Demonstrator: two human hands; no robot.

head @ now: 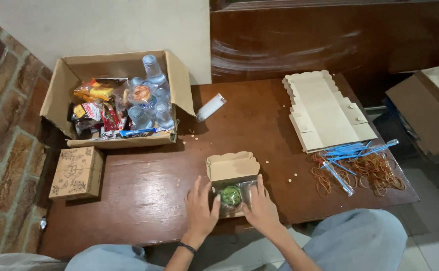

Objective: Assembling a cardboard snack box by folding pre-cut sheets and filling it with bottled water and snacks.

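Both hands are at the small open box (232, 188) near the front edge of the table (144, 195), about mid-width. Left hand (201, 211) is pressed flat against the box's left side, fingers spread and pointing away from the person. Right hand (260, 208) mirrors it on the right side. Neither hand is closed round anything; both are open palms touching the box walls.

Inside the box sits a green round item (231, 196) in clear wrap, roughly centred between the thumbs. What it is exactly: cannot tell.

Judged step: seating the item and squaring the box. To do it well, keep even pressure from both sides so the thin card walls stay upright, push the item down in the middle, and keep the wrap clear of the rim.

Orientation: the box opening faces up. The scalloped lid (232, 165) stands open on the far side, so the hinge runs left to right and the lid would fold toward the person. The box's long axis looks parallel to the table's front edge; foreshortened, so not certain.

Around it: carton (59, 90) of bottles and snack packs at the back left corner, a closed printed box (76, 173) at the left edge, flat box blanks (325, 110) back right, rubber bands (375, 170) and blue straws (352, 150) at the right edge.
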